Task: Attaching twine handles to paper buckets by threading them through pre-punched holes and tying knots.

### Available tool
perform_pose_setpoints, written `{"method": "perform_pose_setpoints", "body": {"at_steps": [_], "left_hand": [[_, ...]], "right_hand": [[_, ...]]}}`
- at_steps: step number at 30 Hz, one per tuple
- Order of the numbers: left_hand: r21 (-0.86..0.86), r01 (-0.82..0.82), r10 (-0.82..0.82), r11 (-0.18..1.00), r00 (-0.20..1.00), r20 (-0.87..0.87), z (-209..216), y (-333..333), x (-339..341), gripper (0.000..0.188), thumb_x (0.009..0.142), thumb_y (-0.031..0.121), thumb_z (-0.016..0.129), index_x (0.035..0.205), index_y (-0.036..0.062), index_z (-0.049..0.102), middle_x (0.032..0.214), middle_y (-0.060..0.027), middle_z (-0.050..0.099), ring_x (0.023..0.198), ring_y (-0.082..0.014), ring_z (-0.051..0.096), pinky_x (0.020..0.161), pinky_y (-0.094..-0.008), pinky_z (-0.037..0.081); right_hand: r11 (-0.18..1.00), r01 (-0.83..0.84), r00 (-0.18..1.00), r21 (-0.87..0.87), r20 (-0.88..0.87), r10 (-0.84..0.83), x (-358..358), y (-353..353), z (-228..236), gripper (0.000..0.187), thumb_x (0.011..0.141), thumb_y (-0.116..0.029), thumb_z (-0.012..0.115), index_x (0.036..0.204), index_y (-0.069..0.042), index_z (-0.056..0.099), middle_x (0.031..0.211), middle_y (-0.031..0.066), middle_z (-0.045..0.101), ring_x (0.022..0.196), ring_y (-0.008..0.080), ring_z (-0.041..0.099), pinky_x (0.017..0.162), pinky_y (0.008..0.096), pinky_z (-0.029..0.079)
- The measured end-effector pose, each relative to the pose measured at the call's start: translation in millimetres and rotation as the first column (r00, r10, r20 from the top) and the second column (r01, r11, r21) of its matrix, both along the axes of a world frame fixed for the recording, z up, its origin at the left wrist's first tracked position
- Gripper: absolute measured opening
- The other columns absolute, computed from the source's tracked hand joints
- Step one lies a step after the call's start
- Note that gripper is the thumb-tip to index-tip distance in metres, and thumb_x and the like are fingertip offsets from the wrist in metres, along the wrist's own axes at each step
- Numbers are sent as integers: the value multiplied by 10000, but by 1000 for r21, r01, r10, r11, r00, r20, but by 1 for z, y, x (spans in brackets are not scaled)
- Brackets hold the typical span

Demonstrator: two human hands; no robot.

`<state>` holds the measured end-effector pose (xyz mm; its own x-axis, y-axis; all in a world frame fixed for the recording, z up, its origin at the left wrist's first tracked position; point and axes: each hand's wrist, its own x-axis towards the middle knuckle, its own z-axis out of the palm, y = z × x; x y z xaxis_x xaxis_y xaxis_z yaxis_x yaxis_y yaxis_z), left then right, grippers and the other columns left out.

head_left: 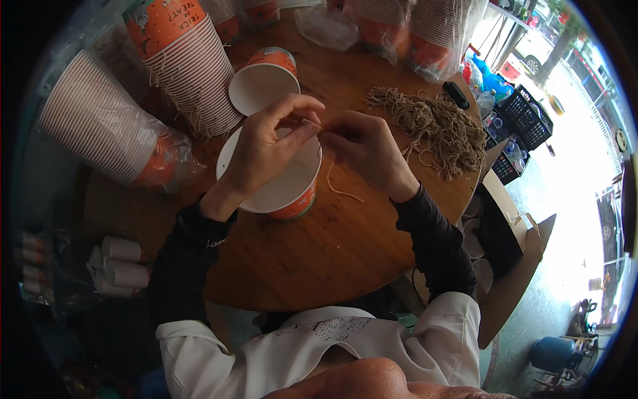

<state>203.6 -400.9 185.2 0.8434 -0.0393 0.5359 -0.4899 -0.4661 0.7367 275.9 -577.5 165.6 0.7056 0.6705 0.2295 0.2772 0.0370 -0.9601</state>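
Fingertips met as the left hand [276, 131] and right hand [365, 145] apparently pinched a thin beige cord [347, 194], its tail curling just below the right hand. Beneath them, a round, white-lined orange paper bucket [292, 188] stood on a brown wooden bench [299, 266]. The step looked like knotting cord at the rim; the next move likely called for a careful, snug pull.

Printed lettering: short lines of dark capitals, inverted in this view, on the orange outer bucket [156, 36] of the tall stack [193, 76]; pale script, too small to read, on the black left sleeve [189, 253].
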Motion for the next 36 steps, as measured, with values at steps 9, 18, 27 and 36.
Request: {"method": "perform_pose_setpoints", "body": {"at_steps": [9,18,27,36], "left_hand": [[-273,35,-165,961,867,-470,-10,5,0,195,905,76,649,1079,-3,610,910,-6,659,828,-62,616,743,-226,515],[-19,-42,42,999,999,2,-18,-3,13,48,914,55,625,929,10,632,842,-56,664,721,-102,629,616,-271,508],[-110,-84,93,990,993,79,-101,3,12,80,915,4,583,990,16,608,859,-85,663,759,-142,657,646,-289,532],[-659,0,0,753,1000,0,-110,-4,27,93,974,71,553,1029,8,594,893,-57,643,766,-110,618,666,-247,522]], "right_hand": [[987,23,1000,161,-9,-22,3,11,-10,134,891,-109,653,903,18,614,749,23,633,658,79,606,569,231,496],[848,62,996,526,-81,-22,7,28,-27,89,945,-65,586,967,6,536,795,48,624,703,88,622,630,239,522],[997,-12,1000,74,-3,12,19,15,-58,107,901,-27,628,983,13,573,854,50,655,769,91,636,671,238,520],[982,186,917,-35,364,-161,15,12,-57,166,860,-4,616,1018,-41,583,833,98,652,724,219,661,629,313,522]]}}
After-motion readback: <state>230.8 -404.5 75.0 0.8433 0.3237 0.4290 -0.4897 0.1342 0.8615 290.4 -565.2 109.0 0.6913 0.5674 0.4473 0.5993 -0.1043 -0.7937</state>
